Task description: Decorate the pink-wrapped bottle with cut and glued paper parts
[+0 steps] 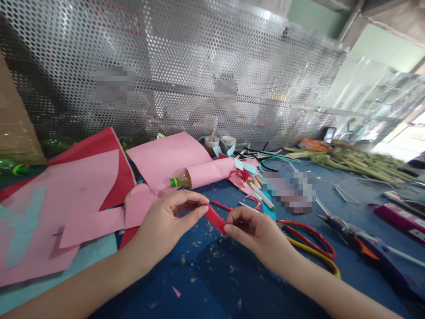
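A small strip of red paper (215, 219) is stretched between my two hands above the blue table. My left hand (177, 215) pinches its upper left end between thumb and fingers. At the lower right end, the thumb and forefinger of my right hand (255, 228) hold it too. Just behind the hands lies a bottle (184, 178) with a green cap, wrapped in pink paper (210, 172). Close by my right hand are scissors (312, 239) with red and yellow handles, their blades partly hidden behind the hand.
Pink sheets (89, 181) and red sheets (109, 137) spread over the left side. To the right lie a glue gun (372, 250) and a purple box (398, 219). Dried stalks (358, 159) sit at the back right, before a perforated metal screen (186, 66). Paper scraps dot the blue tabletop (199, 283).
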`<state>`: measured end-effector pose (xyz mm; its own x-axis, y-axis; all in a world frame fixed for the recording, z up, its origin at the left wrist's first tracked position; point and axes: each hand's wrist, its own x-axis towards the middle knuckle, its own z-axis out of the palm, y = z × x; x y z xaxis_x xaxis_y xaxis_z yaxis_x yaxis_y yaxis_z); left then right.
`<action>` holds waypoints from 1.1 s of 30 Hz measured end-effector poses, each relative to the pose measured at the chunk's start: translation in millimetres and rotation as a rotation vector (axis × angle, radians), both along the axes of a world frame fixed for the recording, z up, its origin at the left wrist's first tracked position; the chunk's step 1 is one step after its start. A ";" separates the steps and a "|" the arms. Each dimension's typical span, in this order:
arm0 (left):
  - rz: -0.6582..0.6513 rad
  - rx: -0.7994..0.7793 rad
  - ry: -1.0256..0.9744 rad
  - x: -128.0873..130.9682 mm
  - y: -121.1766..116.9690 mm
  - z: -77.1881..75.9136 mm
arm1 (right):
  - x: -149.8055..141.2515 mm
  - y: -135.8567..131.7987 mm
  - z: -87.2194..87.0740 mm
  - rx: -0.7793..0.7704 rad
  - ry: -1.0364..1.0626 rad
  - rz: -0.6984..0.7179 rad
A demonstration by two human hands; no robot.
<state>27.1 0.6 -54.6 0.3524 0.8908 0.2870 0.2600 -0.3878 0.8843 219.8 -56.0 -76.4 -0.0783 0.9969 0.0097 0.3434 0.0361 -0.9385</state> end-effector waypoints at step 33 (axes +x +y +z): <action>-0.122 -0.316 0.008 -1.5 11.2 3.8 | 12.0 7.8 2.4 -0.262 0.219 0.141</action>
<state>25.6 11.8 -50.8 0.4627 0.8865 0.0007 0.2356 -0.1238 0.9639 231.8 -48.2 -74.0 -0.2391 0.9475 -0.2124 0.1422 -0.1822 -0.9729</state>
